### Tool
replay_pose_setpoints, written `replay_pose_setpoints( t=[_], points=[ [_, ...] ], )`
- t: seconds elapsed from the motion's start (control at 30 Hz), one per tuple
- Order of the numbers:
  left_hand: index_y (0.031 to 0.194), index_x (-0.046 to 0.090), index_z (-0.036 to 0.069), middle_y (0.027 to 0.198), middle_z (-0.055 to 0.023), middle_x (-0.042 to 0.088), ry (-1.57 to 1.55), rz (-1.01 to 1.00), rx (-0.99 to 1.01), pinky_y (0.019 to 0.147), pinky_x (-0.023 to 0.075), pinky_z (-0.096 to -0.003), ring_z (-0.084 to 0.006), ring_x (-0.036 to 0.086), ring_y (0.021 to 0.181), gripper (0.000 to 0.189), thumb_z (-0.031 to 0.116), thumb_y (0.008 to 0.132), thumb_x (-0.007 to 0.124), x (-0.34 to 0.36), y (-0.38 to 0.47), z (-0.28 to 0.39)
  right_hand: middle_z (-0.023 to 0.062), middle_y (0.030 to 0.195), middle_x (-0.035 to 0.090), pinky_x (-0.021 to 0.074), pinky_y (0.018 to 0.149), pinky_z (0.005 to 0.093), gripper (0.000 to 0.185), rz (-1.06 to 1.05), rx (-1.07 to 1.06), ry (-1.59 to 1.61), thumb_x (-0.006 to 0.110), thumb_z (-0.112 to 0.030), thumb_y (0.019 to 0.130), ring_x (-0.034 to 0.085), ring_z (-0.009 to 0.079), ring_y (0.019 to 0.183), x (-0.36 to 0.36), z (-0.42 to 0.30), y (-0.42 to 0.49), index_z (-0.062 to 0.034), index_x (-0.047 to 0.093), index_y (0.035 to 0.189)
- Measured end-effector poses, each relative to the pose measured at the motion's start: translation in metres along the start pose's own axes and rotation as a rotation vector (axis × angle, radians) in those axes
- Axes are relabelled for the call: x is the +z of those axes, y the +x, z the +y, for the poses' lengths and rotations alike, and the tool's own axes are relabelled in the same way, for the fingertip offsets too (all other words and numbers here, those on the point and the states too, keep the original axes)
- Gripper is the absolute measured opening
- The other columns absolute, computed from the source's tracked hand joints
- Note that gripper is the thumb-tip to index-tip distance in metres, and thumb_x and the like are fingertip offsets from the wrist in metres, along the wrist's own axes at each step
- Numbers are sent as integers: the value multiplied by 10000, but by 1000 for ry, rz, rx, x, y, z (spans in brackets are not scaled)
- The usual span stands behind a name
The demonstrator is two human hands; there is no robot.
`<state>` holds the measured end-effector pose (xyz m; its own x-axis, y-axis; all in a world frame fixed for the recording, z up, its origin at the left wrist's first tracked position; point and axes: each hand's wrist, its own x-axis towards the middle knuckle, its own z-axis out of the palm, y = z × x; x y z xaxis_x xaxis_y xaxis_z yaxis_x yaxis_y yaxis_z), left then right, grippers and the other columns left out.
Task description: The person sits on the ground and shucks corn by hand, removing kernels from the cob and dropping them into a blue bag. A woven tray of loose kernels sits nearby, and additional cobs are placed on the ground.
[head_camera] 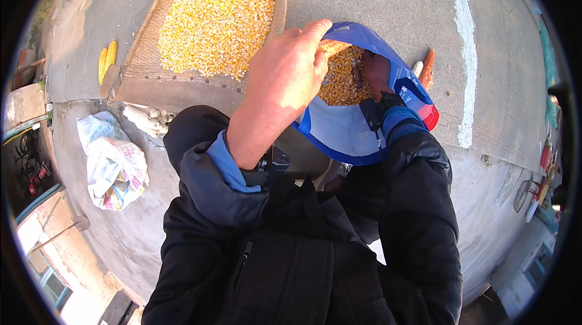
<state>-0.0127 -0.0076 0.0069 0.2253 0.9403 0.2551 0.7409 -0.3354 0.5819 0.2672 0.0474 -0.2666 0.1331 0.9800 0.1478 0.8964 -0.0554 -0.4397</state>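
Observation:
A blue woven bag with a white lining stands in front of me, its mouth facing up. Loose yellow corn kernels fill its bottom. My left hand is at the bag's left rim, thumb and forefinger closed around an orange corn cob that points into the mouth. Inside the bag, in shade, my right hand reaches down at the kernels. A dark reddish, slender piece lies beside its fingers; whether they grip it is unclear, as the fingertips are hidden.
Shelled kernels are spread on a woven mat ahead. Two yellow ears lie left of it; pale bare cobs and plastic sacks are nearer. Right of the bag rest a reddish cob and a whitish one.

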Motion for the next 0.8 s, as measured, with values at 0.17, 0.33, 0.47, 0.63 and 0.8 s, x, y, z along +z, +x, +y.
replay_pose_setpoints(
  t=[0.17, 0.33, 0.47, 0.63, 0.8],
  points=[
    [1315, 669, 113, 965, -167, 719, 11, -6, -4, 745, 590, -491, -395, 717, 861, 390, 152, 928, 686, -2, 0, 0, 263, 1099, 736, 541, 911, 488, 366, -52, 213, 144, 635, -343, 976, 694, 451, 1060, -1, -3, 3, -23, 740, 1118],
    [1302, 675, 103, 971, -175, 729, 14, 13, -8, 759, 592, -487, -392, 721, 876, 380, 144, 924, 683, -2, 1, -3, 195, 1054, 773, 560, 849, 429, 377, -15, 288, 261, 663, -324, 979, 740, 327, 989, -3, -5, 1, -9, 749, 1168],
    [1290, 680, 90, 961, -181, 731, -17, 27, 23, 768, 589, -487, -391, 722, 874, 372, 138, 922, 682, -2, 0, -6, 119, 976, 765, 559, 694, 347, 307, -70, 468, 644, 648, -254, 1019, 706, 184, 835, -24, -19, -1, -1, 724, 1175],
    [1284, 681, 84, 954, -188, 733, 3, 20, 36, 773, 586, -493, -391, 722, 878, 368, 137, 920, 688, -6, -3, -5, 78, 973, 712, 546, 635, 252, 169, -264, 681, 1414, 615, -160, 1050, 646, 114, 775, -74, -64, -11, -41, 629, 1169],
    [1311, 676, 64, 996, -244, 746, 2, -41, -16, 821, 582, -502, -422, 729, 930, 421, 133, 896, 683, -8, -8, -2, 91, 985, 714, 581, 670, 243, 143, -388, 510, 1465, 594, -111, 1052, 675, 118, 795, -146, -109, -39, -18, 640, 1149]
  ],
)
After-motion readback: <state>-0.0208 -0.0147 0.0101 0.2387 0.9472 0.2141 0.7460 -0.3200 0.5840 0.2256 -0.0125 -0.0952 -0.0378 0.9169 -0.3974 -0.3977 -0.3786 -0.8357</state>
